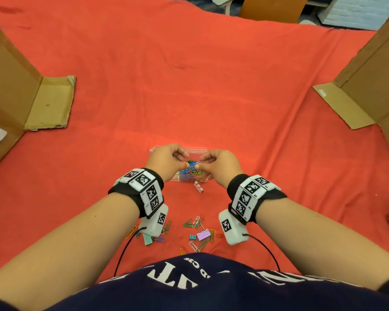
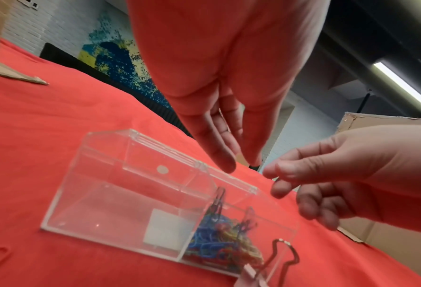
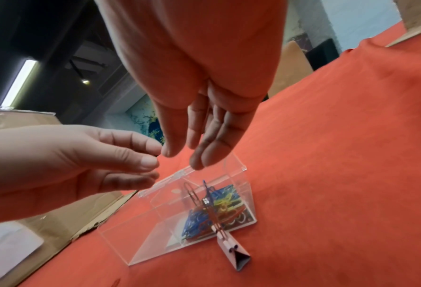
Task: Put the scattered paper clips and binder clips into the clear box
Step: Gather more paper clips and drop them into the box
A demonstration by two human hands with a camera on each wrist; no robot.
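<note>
Head view hides most of the clear box [image 1: 154,150] behind both hands; contents blur into a coloured tangle. Left hand [image 1: 164,157] and right hand [image 1: 220,163] hover over it, fingers [image 2: 219,153] loosely extended, gripping nothing. Loose paper clips [image 1: 194,223] lie nearer the body, well apart.

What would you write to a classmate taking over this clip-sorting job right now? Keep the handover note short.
Hands: left hand and right hand are both over the clear box, fingers relaxed, with nothing seen in them.
Done: a heap of coloured paper clips lies in one compartment.
To do: pink binder clip by the box's near wall; purple binder clip, green binder clip and loose paper clips on the red cloth.
</note>
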